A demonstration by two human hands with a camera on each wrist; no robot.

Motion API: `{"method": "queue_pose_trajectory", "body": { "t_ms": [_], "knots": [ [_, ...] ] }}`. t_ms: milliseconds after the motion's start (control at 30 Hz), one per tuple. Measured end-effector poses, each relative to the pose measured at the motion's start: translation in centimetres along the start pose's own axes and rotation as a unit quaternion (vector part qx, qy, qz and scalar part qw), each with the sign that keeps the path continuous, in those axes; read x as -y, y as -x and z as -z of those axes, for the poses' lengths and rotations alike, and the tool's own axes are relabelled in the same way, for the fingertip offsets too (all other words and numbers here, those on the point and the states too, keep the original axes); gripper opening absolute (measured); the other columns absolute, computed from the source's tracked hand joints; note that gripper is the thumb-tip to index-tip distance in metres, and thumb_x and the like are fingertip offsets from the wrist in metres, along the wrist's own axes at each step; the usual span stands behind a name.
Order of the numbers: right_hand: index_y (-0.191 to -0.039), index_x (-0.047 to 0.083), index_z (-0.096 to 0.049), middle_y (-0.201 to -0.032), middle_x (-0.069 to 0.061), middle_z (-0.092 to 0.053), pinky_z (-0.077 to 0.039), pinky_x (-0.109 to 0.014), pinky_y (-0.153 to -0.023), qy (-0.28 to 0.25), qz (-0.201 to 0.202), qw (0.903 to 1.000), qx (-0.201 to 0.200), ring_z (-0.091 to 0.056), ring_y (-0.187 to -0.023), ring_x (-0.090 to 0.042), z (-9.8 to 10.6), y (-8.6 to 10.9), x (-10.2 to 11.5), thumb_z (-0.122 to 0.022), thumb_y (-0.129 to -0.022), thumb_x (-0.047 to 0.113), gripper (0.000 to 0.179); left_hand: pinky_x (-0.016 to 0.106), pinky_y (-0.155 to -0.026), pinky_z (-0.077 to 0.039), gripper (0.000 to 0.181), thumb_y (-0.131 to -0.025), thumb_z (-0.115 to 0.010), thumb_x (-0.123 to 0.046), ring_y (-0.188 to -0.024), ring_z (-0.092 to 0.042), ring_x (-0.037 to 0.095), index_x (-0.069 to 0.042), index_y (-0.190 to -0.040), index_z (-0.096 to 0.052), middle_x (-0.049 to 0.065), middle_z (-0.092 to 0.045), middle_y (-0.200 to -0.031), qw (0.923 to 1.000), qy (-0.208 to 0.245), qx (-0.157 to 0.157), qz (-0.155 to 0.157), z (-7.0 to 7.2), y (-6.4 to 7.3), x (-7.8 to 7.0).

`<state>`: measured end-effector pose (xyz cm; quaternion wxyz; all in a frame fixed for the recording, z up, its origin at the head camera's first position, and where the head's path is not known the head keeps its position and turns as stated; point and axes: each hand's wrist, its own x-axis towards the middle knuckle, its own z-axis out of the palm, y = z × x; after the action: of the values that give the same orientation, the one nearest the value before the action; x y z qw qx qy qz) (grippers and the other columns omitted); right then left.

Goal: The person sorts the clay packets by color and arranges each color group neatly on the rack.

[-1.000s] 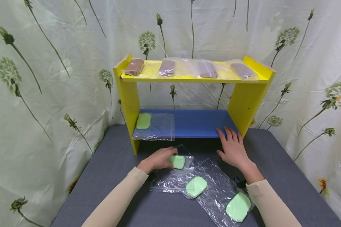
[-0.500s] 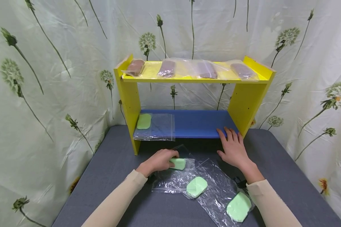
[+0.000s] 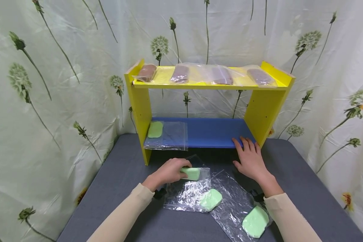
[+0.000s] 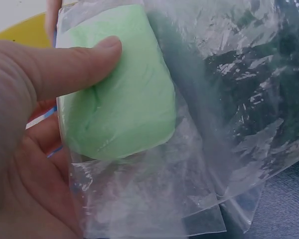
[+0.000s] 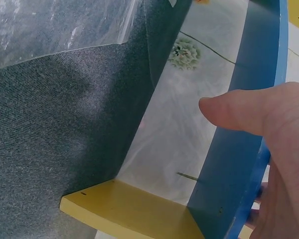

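Slab [image 4: 139,94] in left grip [image 3: 170,170], right grip [image 3: 250,159] on blue shelf [image 3: 211,131]

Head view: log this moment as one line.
left hand: pinches bagged green piece | right hand: rests on blue shelf, right end | blue shelf, left end: second green piece | table: third green piece, fourth green piece

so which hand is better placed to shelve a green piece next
Likely the left hand: it pinches a bagged green piece, while the right hand holds none and rests on the blue shelf.
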<state>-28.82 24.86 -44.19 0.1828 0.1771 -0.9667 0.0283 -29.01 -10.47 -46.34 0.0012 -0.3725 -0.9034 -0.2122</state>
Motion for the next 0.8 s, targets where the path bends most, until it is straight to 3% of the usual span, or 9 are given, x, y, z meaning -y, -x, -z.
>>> {"method": "queue_pose_trajectory", "body": {
  "t_ms": [333, 567, 800],
  "knots": [
    [-0.157, 0.009, -0.030, -0.155, -0.028, -0.027, -0.019, -0.067, -0.111, 0.003, 0.012, 0.9999, -0.003, -0.026, -0.140, -0.048, 0.5, -0.6, -0.7, -0.077, -0.088, 0.030, 0.087, 0.028, -0.076, -0.053, 0.032, -0.086, -0.082, -0.019, -0.087, -0.060, 0.008, -0.020, -0.116, -0.071, -0.008, -0.068, -0.107, 0.9987, 0.040, -0.031, 0.004, 2.4, 0.1, -1.4],
    [-0.156, 0.011, -0.036, -0.154, -0.027, -0.031, -0.021, -0.068, -0.111, -0.010, -0.003, 0.9998, 0.014, -0.029, -0.139, -0.048, 1.1, -0.8, -0.5, -0.071, -0.093, 0.031, 0.075, 0.026, -0.072, -0.053, 0.031, -0.087, -0.081, -0.018, -0.085, -0.060, 0.009, -0.020, -0.116, -0.071, -0.009, -0.067, -0.105, 0.9953, 0.083, -0.047, 0.016, 3.0, 0.3, -1.9],
    [-0.152, 0.011, -0.044, -0.149, -0.027, -0.039, -0.027, -0.066, -0.110, -0.012, -0.006, 0.9999, 0.000, -0.035, -0.135, -0.048, 1.5, -0.6, -0.4, -0.068, -0.095, 0.028, 0.064, 0.030, -0.074, -0.053, 0.030, -0.087, -0.081, -0.017, -0.086, -0.061, 0.010, -0.021, -0.115, -0.071, -0.009, -0.068, -0.104, 0.9905, 0.110, -0.081, 0.019, 3.6, 0.2, -2.1]
  ]
}}
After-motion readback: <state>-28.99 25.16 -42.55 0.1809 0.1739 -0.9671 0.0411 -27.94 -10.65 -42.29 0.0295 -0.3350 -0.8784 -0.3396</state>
